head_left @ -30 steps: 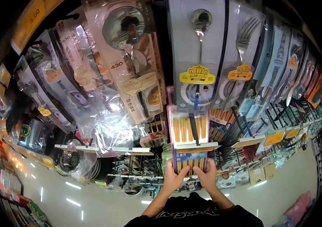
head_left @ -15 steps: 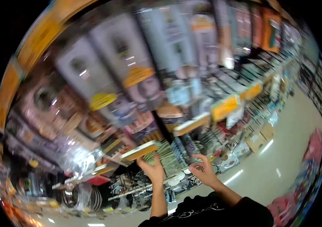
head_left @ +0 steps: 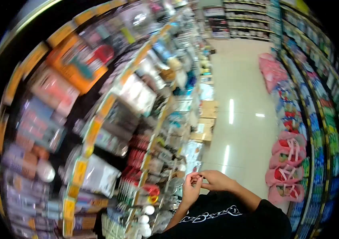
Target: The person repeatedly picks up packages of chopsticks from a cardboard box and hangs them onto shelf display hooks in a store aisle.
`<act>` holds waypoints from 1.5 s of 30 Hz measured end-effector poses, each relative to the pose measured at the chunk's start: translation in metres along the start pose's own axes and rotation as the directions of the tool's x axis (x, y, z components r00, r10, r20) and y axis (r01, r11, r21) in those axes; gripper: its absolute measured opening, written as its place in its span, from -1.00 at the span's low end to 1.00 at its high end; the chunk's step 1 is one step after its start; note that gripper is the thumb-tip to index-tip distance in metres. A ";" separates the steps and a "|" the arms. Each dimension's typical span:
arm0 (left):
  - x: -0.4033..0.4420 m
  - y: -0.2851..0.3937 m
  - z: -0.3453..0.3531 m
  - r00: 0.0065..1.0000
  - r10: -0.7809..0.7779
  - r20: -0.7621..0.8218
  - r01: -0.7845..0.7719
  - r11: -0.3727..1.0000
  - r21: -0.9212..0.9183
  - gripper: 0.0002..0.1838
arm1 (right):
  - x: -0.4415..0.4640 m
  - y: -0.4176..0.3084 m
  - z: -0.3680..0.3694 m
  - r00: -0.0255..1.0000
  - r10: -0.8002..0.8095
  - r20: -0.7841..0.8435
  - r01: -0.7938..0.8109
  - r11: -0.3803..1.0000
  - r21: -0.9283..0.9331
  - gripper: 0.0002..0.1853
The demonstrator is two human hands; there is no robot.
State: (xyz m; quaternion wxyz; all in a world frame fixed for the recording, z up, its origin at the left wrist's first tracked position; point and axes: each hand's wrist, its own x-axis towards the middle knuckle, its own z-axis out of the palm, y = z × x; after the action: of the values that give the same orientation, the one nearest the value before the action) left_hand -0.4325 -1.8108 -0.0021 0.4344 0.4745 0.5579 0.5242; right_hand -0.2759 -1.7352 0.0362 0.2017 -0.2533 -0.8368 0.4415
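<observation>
My left hand (head_left: 191,191) is raised in front of my chest with its fingers curled. My right hand (head_left: 215,181) comes in from the right, palm down, with its fingers bent toward the left one. The fingertips of both hands meet, and I see no object between them. Close to the left hand is the lower part of a display rack (head_left: 147,167) hung with packaged goods. Several white round items (head_left: 144,219) hang low on that rack. Below the hands is my black shirt (head_left: 225,221) with white lettering.
Shelves with orange price strips (head_left: 93,129) and an orange package (head_left: 77,63) line the left. Cardboard boxes (head_left: 207,115) stand on the floor along the rack. A shiny aisle floor (head_left: 241,95) runs ahead. Pink bags (head_left: 285,179) hang along the right shelves.
The view has swung right, from facing the shelf to looking down the aisle. My hands, apart and open before near the shelf, have come together in front of my body.
</observation>
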 end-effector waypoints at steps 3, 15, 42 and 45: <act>0.059 0.004 0.045 0.973 0.103 0.205 -0.136 0.979 0.155 -0.66 | -0.029 0.015 -0.049 0.955 0.263 -0.134 -0.221 0.938 0.267 -0.52; 0.309 -0.036 0.182 0.764 -0.327 0.556 0.217 0.942 0.257 -0.43 | 0.046 0.224 -0.199 0.885 0.429 -0.182 -0.358 0.876 0.323 -0.58; 1.077 0.016 0.504 0.518 -0.350 0.781 -0.356 0.742 0.569 -0.38 | 0.294 0.643 -0.865 0.720 0.672 -0.171 -0.690 0.668 -0.278 -0.47; 1.150 0.013 0.516 0.661 -0.314 0.681 -0.438 0.575 0.690 -0.33 | 0.359 0.668 -0.943 0.847 0.498 -0.184 -0.529 0.757 -0.384 -0.42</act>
State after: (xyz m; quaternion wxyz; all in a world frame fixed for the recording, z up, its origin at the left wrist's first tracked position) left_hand -0.1229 -0.5894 -0.0118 0.3321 0.8098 0.4832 -0.0207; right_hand 0.1340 -0.5967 0.0142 0.0429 -0.5255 -0.8023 0.2799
